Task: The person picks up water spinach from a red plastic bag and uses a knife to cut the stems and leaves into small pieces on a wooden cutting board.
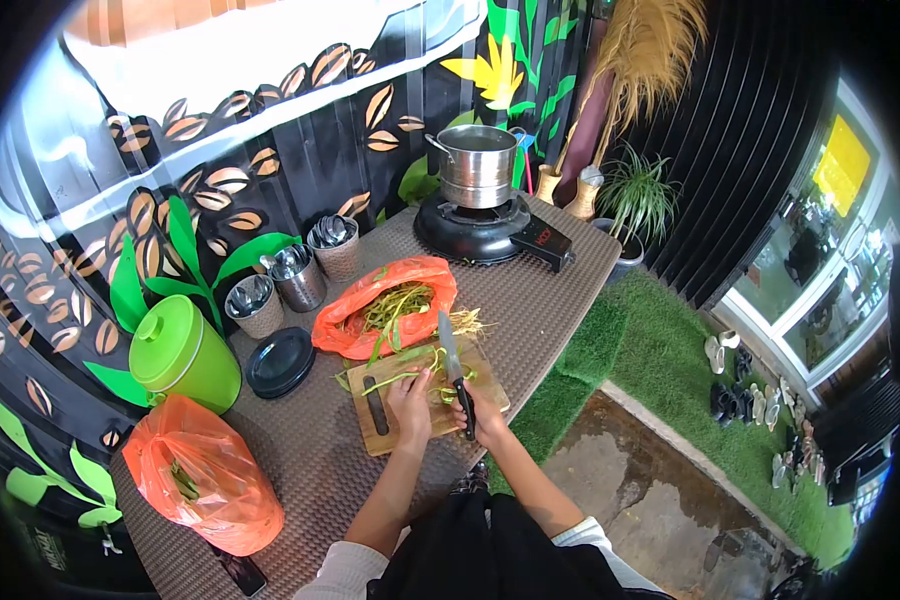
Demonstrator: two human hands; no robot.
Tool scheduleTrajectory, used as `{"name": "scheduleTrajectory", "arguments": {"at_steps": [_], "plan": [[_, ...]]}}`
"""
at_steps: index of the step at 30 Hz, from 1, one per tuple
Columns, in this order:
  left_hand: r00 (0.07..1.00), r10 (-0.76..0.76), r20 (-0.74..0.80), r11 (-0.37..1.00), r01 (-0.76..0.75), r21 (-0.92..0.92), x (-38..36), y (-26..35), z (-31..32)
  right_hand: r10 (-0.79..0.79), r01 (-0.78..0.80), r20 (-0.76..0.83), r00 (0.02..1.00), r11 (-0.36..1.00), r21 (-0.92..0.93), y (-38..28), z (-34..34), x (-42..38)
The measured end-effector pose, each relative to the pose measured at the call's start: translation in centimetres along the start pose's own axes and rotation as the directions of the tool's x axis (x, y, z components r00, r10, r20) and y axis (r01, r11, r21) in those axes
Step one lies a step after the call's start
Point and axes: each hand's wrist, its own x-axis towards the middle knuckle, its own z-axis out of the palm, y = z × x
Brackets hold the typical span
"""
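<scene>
My right hand (483,416) is closed around the black handle of a kitchen knife (451,350), whose blade points up and away from me. My left hand (410,405) pinches a thin green stalk (395,378) over a wooden cutting board (374,440). Several cut green pieces lie on the board between my hands, partly hidden by the knife and fingers. Just beyond the board, an orange plastic bag (345,318) lies open with leafy green stalks (398,306) inside. Pale root ends (467,323) stick out at its right side.
A steel pot (478,170) stands on a black portable stove (472,232) at the far end. Cutlery cups (297,278), black plates (279,362), a green lidded container (183,355), a second orange bag (203,475) and a phone (238,572) line the left side. The table edge runs along my right.
</scene>
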Motion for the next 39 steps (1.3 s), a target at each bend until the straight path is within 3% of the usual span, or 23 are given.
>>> {"name": "scheduleTrajectory", "arguments": {"at_steps": [5, 7, 9, 11, 13, 16, 23, 31, 37, 39], "plan": [[1.0, 0.011, 0.018, 1.0, -0.012, 0.008, 0.0, 0.4, 0.2, -0.004, 0.003, -0.021, 1.0, 0.999, -0.051, -0.1, 0.6, -0.9], [0.999, 0.02, 0.027, 1.0, -0.021, 0.014, 0.1, 0.3, 0.1, -0.291, 0.274, -0.142, 0.946, 0.953, -0.127, -0.2, 1.4, -1.3], [0.997, 0.028, 0.066, 0.988, -0.038, 0.147, 0.1, 0.1, 0.0, -0.353, 0.33, -0.102, 0.93, 0.926, -0.185, -0.8, 1.9, -1.9], [0.996, 0.03, 0.083, 0.986, -0.043, 0.162, 0.0, -0.4, 0.1, -0.413, 0.388, -0.064, 0.908, 0.89, -0.24, -1.1, 1.9, -2.0], [0.994, 0.028, 0.104, 0.983, -0.046, 0.18, -0.3, -0.6, 0.5, -0.414, 0.357, -0.024, 0.91, 0.812, -0.462, -1.0, 1.7, -1.5], [0.987, 0.045, 0.156, 0.964, -0.083, 0.252, -0.5, -0.7, 0.8, -0.452, 0.397, 0.007, 0.892, 0.777, -0.488, -0.5, 1.7, -1.2], [0.981, 0.056, 0.184, 0.951, -0.108, 0.291, -0.4, -0.6, 0.5, -0.45, 0.409, 0.022, 0.893, 0.79, -0.456, -0.5, 1.6, -1.4], [0.972, -0.024, 0.236, 0.96, -0.044, 0.278, -0.5, -0.3, 0.5, -0.255, 0.268, 0.079, 0.964, 0.917, -0.295, -1.1, 0.6, -1.3], [0.966, -0.036, 0.257, 0.958, -0.04, 0.285, -0.7, 0.4, 1.1, -0.233, 0.255, 0.115, 0.966, 0.932, -0.258, -1.5, 0.6, -1.8], [0.956, -0.155, 0.251, 0.933, 0.058, 0.354, -1.0, 0.7, 1.2, -0.246, 0.272, 0.125, 0.961, 0.92, -0.281, -1.4, 0.7, -2.0]]}}
